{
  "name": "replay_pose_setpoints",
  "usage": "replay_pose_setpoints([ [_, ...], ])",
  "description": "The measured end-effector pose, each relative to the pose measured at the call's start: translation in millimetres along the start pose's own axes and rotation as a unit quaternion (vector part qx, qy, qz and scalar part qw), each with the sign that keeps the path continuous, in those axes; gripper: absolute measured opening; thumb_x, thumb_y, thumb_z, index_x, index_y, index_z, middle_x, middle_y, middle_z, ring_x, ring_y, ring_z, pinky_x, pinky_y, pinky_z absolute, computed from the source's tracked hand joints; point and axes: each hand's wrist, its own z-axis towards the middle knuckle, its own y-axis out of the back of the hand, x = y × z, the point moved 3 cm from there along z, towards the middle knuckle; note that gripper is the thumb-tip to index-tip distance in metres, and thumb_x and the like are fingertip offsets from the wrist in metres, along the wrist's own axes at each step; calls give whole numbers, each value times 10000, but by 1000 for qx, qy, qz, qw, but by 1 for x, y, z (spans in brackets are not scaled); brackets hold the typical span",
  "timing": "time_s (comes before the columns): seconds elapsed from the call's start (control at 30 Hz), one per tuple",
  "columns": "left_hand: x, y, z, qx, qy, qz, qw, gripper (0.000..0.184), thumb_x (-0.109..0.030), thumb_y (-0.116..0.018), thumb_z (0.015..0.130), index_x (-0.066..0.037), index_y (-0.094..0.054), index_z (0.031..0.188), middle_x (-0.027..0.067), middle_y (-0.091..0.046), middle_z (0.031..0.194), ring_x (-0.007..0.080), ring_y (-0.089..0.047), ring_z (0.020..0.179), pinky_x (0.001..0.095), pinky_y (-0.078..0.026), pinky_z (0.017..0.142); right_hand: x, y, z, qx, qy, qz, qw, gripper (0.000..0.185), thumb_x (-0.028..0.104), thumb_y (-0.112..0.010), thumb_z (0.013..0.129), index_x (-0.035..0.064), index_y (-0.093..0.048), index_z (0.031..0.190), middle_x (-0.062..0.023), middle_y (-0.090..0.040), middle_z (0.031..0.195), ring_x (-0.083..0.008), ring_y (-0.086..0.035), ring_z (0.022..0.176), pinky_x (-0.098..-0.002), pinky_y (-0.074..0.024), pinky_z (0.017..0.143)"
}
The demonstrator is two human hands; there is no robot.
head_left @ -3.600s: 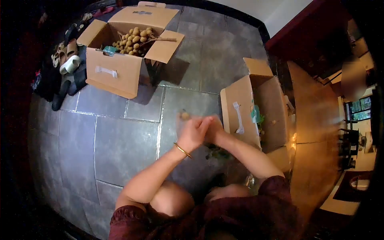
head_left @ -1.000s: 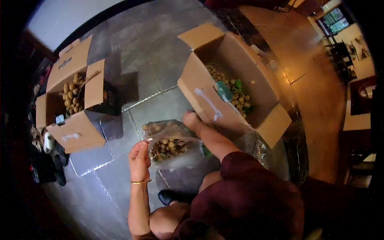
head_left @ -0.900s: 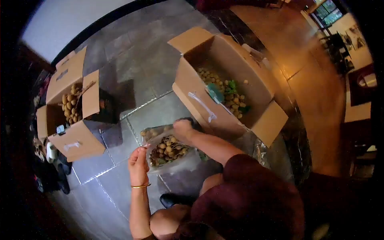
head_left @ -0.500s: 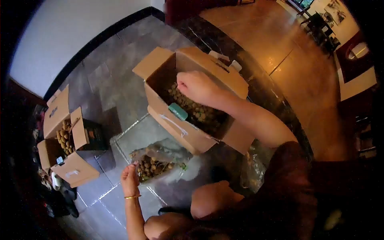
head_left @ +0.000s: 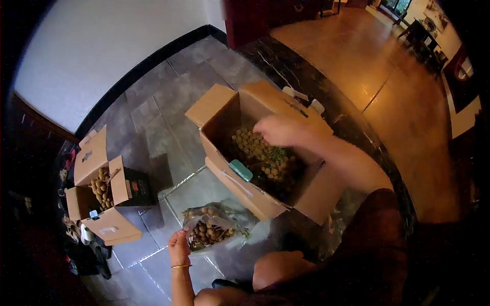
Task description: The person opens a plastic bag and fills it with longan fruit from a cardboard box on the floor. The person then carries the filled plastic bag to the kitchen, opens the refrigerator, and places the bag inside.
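My left hand (head_left: pixel 179 247), with a gold bangle at the wrist, pinches the edge of a clear plastic bag (head_left: pixel 245 218) on the floor. Brown round fruits on stems (head_left: pixel 209 233) lie inside the bag. Over the larger open cardboard box (head_left: pixel 219 109), my right hand (head_left: pixel 275 130) is closed just above the heap of round fruits (head_left: pixel 260 153); what it holds, if anything, is hidden. Some green leaves show among these fruits. A green tab (head_left: pixel 241 170) sits on the box's near edge.
A smaller open box (head_left: pixel 116 227) with fruit clusters (head_left: pixel 101 188) stands at the left. Shoes (head_left: pixel 101 257) lie beside it. A crumpled clear bag (head_left: pixel 334 229) is right of my knee. The white wall (head_left: pixel 112 56) rises at the upper left.
My right hand has gone from beside the clear bag to over the fruits in the larger box. My left hand still pinches the bag's edge. The view has shifted.
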Motion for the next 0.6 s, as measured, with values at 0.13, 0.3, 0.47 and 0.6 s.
replay_pose_setpoints([
  [0.13, -2, -3, 0, -19, 0, 5, 1000, 189, -274, -622, 871, -95, -662, 823, -83, -466, 562, 37, -297, 445, 212, -202, 410, -11, 114, -1, -332, -3, 36, 943, 156, 130, -543, 857, 36, -602, 967, -140, -589, 907, -267, -581, 807, -346, -479, 751],
  [0.3, 0, -1, 2, -21, 26, -7, 999, 194, -275, -608, 879, -96, -679, 860, -86, -467, 579, 24, -308, 479, 201, -220, 441, 13, 130, -3, -560, 64, -15, 826, 246, 65, -545, 802, 30, -582, 1042, -177, -572, 998, -325, -549, 944, -384, -451, 817],
  [0.47, -14, -16, -4, -7, 23, 3, 1000, 214, -283, -601, 882, -86, -682, 881, -101, -401, 558, 26, -296, 461, 208, -205, 429, -16, -88, 11, 206, 25, -186, 960, 648, 110, -620, 693, -52, -418, 1288, -223, -207, 1469, -306, -288, 1335, -374, -344, 1041],
  [0.6, -8, -16, 2, -8, -3, 10, 1000, 232, -289, -584, 887, -78, -681, 881, -100, -411, 535, 23, -283, 415, 207, -195, 388, -89, -213, 25, 191, 23, -316, 929, 581, 188, -657, 721, 35, -468, 1249, -193, -420, 1296, -343, -411, 1191, -405, -406, 946],
])
